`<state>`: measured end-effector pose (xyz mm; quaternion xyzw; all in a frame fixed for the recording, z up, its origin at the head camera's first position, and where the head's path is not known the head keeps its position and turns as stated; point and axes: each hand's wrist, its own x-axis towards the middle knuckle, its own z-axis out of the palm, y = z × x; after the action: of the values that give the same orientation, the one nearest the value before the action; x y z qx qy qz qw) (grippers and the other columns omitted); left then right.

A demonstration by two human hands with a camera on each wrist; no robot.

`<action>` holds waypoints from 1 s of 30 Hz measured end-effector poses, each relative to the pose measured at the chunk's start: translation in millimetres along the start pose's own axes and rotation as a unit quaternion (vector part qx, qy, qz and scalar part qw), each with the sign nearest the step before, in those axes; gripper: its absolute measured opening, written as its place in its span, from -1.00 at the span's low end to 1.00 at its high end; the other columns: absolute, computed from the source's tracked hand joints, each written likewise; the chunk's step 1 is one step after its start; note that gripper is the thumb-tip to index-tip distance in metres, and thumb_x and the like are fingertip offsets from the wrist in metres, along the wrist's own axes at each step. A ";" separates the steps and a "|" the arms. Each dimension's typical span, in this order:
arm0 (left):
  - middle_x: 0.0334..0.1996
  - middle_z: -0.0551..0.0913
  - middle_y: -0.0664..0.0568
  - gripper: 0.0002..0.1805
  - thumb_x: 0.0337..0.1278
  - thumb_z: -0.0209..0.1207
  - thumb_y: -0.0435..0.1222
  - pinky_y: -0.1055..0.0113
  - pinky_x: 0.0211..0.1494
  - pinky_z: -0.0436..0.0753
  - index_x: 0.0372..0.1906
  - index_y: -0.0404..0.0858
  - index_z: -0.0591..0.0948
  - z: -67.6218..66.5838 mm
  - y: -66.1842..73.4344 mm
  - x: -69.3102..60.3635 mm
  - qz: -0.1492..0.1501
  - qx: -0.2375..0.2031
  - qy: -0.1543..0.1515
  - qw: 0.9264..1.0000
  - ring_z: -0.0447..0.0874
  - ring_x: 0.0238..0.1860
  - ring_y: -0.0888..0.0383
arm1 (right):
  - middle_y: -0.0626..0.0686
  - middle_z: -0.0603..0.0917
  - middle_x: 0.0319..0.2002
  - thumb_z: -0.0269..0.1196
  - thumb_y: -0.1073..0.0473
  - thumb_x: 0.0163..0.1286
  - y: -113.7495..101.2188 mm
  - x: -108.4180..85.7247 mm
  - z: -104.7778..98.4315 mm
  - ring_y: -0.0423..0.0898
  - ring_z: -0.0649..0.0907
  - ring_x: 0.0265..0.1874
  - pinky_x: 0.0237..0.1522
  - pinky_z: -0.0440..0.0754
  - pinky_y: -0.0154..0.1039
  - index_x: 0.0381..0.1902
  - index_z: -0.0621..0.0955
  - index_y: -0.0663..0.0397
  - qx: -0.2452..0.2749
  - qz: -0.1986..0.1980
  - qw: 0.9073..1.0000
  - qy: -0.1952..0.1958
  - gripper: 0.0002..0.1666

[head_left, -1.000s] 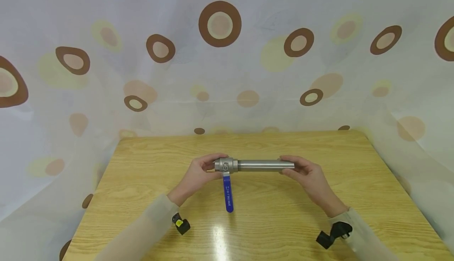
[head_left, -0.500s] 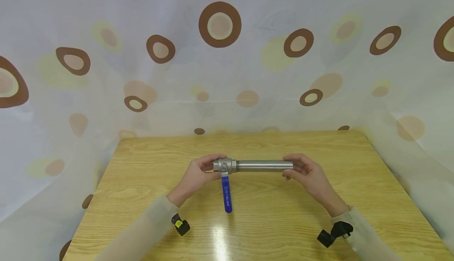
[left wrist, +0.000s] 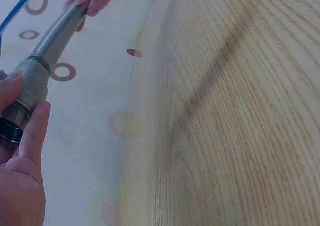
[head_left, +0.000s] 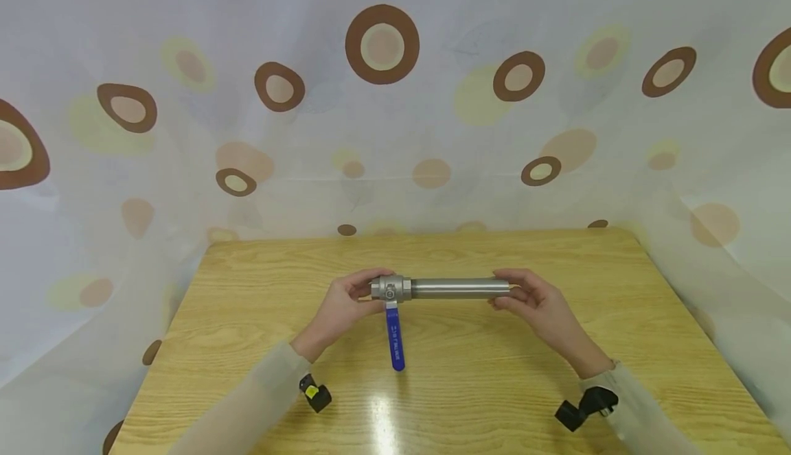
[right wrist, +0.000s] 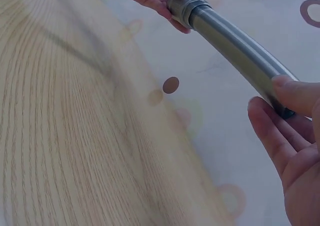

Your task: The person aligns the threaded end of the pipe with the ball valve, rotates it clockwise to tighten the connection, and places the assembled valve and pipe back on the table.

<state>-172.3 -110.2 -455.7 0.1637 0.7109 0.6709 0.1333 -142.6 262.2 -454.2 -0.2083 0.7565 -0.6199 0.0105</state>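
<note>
A steel ball valve with a blue lever is joined to a straight metal pipe, held level above the table. My left hand grips the valve body at its left end, thumb on the near side. At the pipe's far right end, my right hand pinches it between thumb and fingers. In the left wrist view threads show on the pipe where it enters the valve. The right wrist view shows the thumb and fingers of my right hand around the pipe's end.
A wood-grain table lies beneath, its far edge against a pale sheet with brown and yellow spots. The sheet also hangs along both sides. A small black device is strapped to each wrist.
My right hand's fingers loosened and shifted at the pipe's end, then settled round it again. The valve and pipe moved very slightly left.
</note>
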 end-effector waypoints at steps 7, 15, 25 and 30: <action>0.36 0.51 -0.26 -0.42 0.18 0.31 -0.55 0.15 0.14 0.76 0.34 -0.31 0.59 0.1 -0.7 0.5 0.005 -0.007 0.001 1.000 0.61 0.29 -0.22 | -0.25 0.74 0.06 0.27 0.43 0.47 -0.2 -1.0 0.4 -0.30 0.73 -0.01 -0.04 0.76 -0.35 0.28 0.49 0.39 -0.029 0.002 0.999 0.030 -0.54; 0.35 0.52 -0.24 -0.41 0.17 0.31 -0.56 0.14 0.15 0.75 0.34 -0.31 0.59 -0.2 0.0 0.7 0.004 -0.005 0.000 1.000 0.61 0.29 -0.20 | -0.18 0.70 0.08 0.25 0.40 0.50 -1.4 -1.3 0.2 -0.27 0.75 -0.04 -0.01 0.76 -0.32 0.36 0.48 0.34 -0.011 0.014 1.000 0.016 -0.49; 0.35 0.52 -0.24 -0.42 0.19 0.31 -0.56 0.12 0.18 0.74 0.35 -0.30 0.58 -1.2 0.4 2.4 0.012 -0.009 0.000 1.000 0.61 0.28 -0.19 | -0.18 0.71 0.00 0.28 0.40 0.48 -1.2 -1.9 1.8 -0.27 0.73 -0.07 -0.07 0.75 -0.37 0.28 0.55 0.26 -0.040 0.000 0.997 0.065 -0.56; 0.35 0.52 -0.22 -0.42 0.19 0.33 -0.54 0.12 0.18 0.74 0.34 -0.28 0.59 -2.6 0.1 2.1 0.011 -0.009 -0.001 1.000 0.61 0.28 -0.18 | -0.19 0.69 0.07 0.26 0.41 0.48 1.4 -2.6 1.5 -0.27 0.74 -0.05 -0.03 0.76 -0.33 0.37 0.50 0.27 -0.027 0.002 0.999 0.044 -0.47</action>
<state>-175.3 -111.6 -455.3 0.1710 0.7028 0.6785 0.1281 -140.2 261.9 -456.5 -0.1793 0.7732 -0.6076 -0.0276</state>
